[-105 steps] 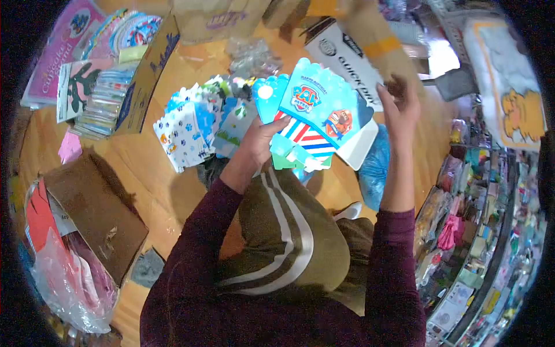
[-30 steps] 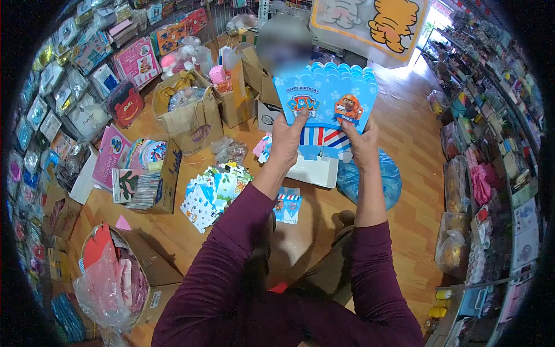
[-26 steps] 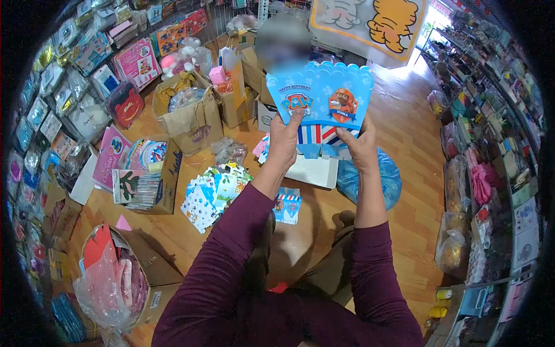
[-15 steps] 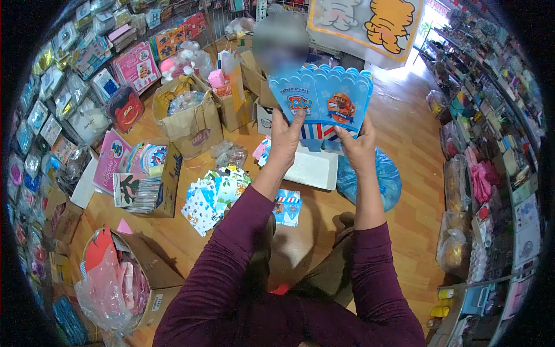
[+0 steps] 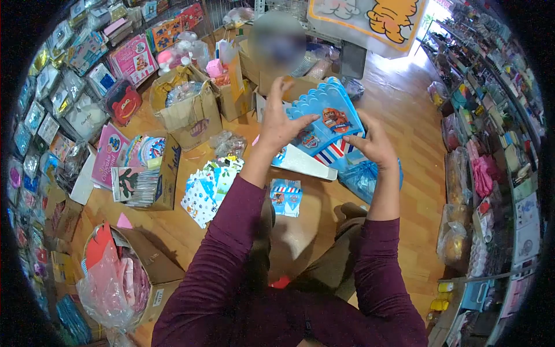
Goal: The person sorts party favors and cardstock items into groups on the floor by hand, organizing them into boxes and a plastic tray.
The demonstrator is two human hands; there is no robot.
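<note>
A stack of flat, scallop-topped blue popcorn boxes (image 5: 324,107) with cartoon pup prints and striped bottoms is tilted in front of me. My right hand (image 5: 377,141) grips its right edge, thumb on the front. On the other side my left hand (image 5: 280,122) is spread open, its thumb lying over the printed face and its fingers raised apart at the left edge. Below the stack stands a white tray (image 5: 303,162), partly covered. A single blue printed piece (image 5: 286,198) lies on the floor, near a fanned pile of patterned paper pieces (image 5: 209,194).
A blue plastic bag (image 5: 370,182) sits beneath my right hand. Cardboard boxes of goods (image 5: 193,118) stand to the left, with an open carton (image 5: 159,272) near my left elbow. Packed shelves (image 5: 491,173) line the right; a person with a blurred head (image 5: 277,43) is ahead.
The popcorn boxes have gone from upright and fanned to a tighter, tilted stack, lower and slightly right. My left hand has loosened and spread its fingers; my right hand has shifted right.
</note>
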